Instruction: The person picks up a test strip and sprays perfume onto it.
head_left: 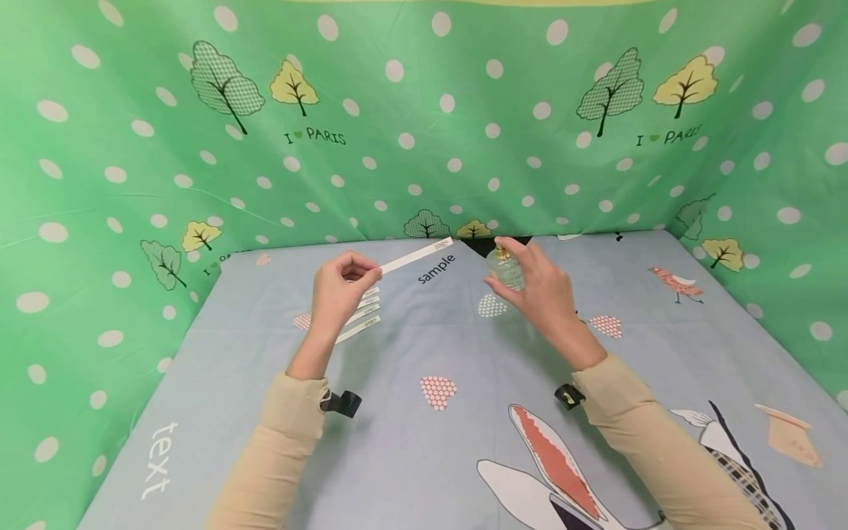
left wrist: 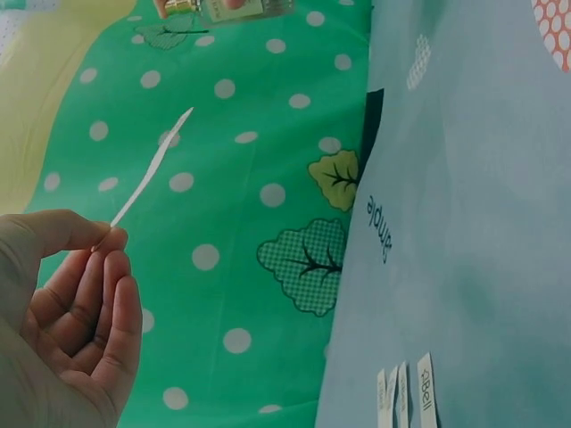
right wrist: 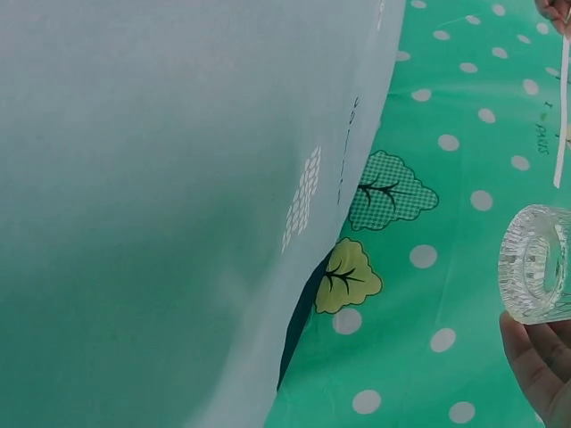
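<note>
Between thumb and fingertips, my left hand (head_left: pixel 338 291) pinches one end of a white paper scent strip (head_left: pixel 417 256), whose printed far end points toward the bottle. My right hand (head_left: pixel 548 294) grips a clear glass perfume bottle (head_left: pixel 505 272) above the table, index finger on its gold spray top (head_left: pixel 500 251). A small space separates strip and bottle. The right wrist view shows the bottle's ridged glass base (right wrist: pixel 526 267), while the rest of it runs out of frame. Seen from the left wrist, the strip (left wrist: pixel 152 171) looks slightly bent.
Several more paper strips (head_left: pixel 359 329) lie in a row on the table under my left hand, partly hidden by it. The table wears a grey-blue printed cloth (head_left: pixel 397 442). Green dotted fabric (head_left: pixel 424 177) hangs behind it and along both sides.
</note>
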Demonstrator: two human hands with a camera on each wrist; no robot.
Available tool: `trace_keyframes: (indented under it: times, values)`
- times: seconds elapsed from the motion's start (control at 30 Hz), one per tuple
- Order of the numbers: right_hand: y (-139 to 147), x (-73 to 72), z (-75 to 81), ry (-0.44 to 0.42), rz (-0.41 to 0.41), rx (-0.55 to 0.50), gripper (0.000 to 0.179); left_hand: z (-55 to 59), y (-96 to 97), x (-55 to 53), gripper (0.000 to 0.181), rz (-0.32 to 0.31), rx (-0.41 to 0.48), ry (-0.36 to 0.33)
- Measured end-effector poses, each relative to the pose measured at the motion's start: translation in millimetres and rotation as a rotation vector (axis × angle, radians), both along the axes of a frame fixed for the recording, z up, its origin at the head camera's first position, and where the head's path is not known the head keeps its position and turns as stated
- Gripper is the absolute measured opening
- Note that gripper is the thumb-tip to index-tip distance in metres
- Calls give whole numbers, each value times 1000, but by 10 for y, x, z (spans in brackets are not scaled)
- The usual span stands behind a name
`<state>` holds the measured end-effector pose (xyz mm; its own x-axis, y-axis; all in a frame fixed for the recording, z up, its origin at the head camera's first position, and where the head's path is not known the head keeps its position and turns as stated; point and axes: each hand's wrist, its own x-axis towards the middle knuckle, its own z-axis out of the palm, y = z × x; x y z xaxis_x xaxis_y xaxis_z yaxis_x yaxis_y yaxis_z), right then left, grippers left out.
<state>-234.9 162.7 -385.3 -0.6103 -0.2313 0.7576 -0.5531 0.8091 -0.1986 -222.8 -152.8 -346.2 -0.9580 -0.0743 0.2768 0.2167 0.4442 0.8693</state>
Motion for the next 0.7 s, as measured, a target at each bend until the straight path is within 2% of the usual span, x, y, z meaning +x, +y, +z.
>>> trace_keyframes:
  times: [0.2, 0.7]
  values:
    - [45, 29, 8, -20, 6, -9, 72, -5, -63, -7, 13, 19, -11, 11]
    - [122, 79, -5, -21, -3, -10, 69, -17, -216, -33, 14, 70, -7, -27]
